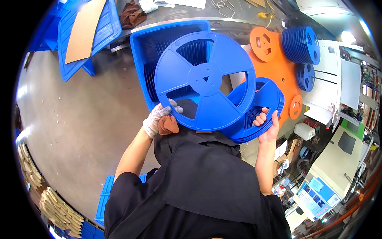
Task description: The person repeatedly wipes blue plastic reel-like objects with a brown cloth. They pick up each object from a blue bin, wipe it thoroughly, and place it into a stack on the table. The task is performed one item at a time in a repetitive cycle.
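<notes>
A large blue plastic reel disc (217, 57) with cut-out windows faces me. My left hand (159, 118), in a whitish glove, grips its lower left rim with the fingers through a window; a brown cloth (168, 125) is held there too. My bare right hand (267, 124) is closed around the rim of a stack of similar blue discs (274, 97), partly hidden behind the single disc. Behind the disc stands a blue crate (139, 51) with more discs upright inside.
An orange surface (274, 73) at right bears stacked blue reels (300, 44) and an orange disc (263, 44). A metal bench (183, 12) runs along the far side. At the left, a blue lid (109, 28) carries cardboard (85, 30). Machinery (338, 151) stands to the right.
</notes>
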`<state>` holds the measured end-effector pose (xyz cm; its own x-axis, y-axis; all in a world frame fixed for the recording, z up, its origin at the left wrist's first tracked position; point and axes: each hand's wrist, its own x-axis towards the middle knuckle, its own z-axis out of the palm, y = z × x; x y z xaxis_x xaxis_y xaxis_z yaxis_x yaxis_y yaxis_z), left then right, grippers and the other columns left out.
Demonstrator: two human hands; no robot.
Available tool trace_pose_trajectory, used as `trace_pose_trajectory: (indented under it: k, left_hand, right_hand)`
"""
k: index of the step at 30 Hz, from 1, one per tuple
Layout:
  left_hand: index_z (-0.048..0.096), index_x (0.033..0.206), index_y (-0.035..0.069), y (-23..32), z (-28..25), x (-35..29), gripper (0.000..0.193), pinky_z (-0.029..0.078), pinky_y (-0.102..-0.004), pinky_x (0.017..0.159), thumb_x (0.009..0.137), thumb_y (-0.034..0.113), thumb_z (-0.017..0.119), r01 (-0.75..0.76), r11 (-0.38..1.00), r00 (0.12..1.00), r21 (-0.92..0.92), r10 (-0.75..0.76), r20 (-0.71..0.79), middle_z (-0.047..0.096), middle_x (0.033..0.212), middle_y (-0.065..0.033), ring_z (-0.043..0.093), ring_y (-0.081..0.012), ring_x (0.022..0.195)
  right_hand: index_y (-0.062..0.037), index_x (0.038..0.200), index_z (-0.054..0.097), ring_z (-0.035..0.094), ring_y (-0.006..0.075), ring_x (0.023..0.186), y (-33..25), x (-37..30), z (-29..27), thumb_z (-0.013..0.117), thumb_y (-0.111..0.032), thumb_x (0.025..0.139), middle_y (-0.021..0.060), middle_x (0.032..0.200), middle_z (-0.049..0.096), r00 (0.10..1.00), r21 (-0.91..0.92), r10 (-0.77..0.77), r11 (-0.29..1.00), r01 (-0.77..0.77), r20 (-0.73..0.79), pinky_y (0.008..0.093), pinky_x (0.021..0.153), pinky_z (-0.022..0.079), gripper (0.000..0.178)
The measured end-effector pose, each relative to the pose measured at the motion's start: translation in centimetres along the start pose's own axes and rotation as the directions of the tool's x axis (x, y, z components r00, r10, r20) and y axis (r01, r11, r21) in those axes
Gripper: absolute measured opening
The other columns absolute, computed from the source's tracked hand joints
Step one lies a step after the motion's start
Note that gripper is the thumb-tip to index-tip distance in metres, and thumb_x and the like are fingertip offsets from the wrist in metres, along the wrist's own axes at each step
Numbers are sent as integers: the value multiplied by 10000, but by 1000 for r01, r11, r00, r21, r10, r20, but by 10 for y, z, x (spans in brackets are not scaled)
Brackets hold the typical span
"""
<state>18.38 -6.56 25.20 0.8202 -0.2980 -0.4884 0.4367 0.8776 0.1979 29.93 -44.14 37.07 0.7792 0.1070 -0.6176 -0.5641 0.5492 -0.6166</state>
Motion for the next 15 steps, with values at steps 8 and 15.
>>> trace_pose_trajectory:
  k: [8, 15]
  left_hand:
    - [577, 1089, 60, 8, -9, -4, 293, 527, -397, 898, 846, 162, 706, -81, 996, 989, 33, 84, -123, 647, 1025, -131, 623, -261, 1010]
    - [534, 1094, 60, 32, -80, 24, 164, 535, -353, 713, 931, 70, 533, -206, 816, 798, 540, 459, -390, 636, 978, -127, 639, -233, 809]
  right_hand:
    - [-33, 998, 573, 421, 131, 592, 1, 6, -6, 514, -442, 956, 16, 669, 475, 999, 38, 26, 999, -27, 24, 284, 566, 377, 416]
    - [-47, 985, 573, 416, 132, 585, 6, 5, -5, 499, -423, 966, 8, 656, 461, 1000, 8, 11, 1000, -10, -25, 281, 565, 375, 384]
